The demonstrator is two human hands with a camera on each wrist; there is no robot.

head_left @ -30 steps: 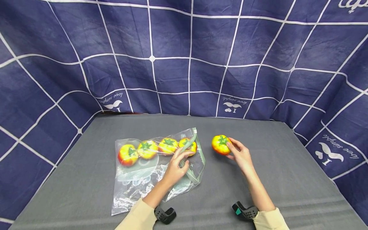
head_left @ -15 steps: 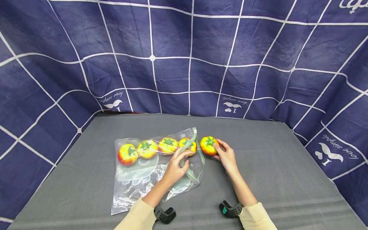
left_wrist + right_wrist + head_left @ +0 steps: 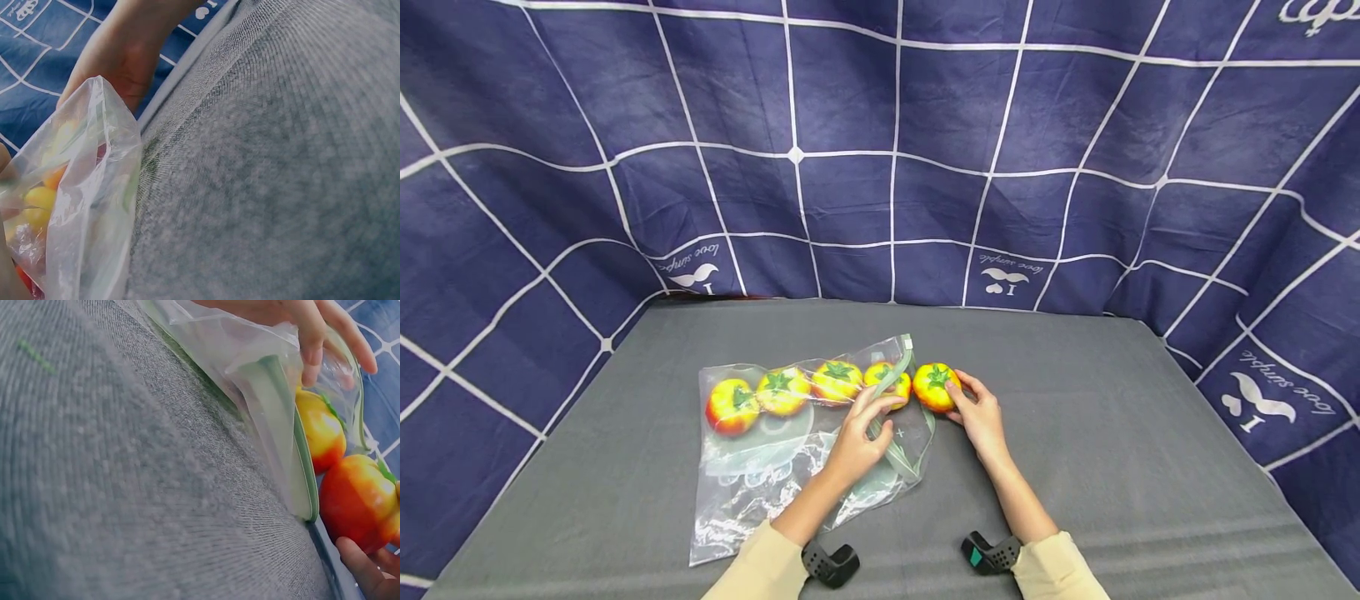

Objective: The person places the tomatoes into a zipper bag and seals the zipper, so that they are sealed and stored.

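Observation:
In the head view, a clear zip-top bag (image 3: 752,500) with a green-edged mouth lies flat, with several yellow-red tomatoes (image 3: 733,407) in a row along its far side. My left hand (image 3: 857,433) holds the bag at its mouth, with thumb and fingers about the rim. Another tomato (image 3: 935,387), with green leaves on top, is gripped by my right hand (image 3: 981,417) right at that mouth. From the right wrist, the held tomato (image 3: 359,500) sits close against the nearest bagged tomato (image 3: 320,431). The left wrist view shows mostly bag film (image 3: 94,200), blurring what lies behind.
A grey cloth covers the table (image 3: 1112,442). Behind and at both sides hangs a navy curtain (image 3: 842,200) with white grid lines. Black bands (image 3: 831,565) are worn on both wrists.
My right hand has carried the tomato leftward from the right of the bag to its mouth. The left hand and the bag have stayed in place.

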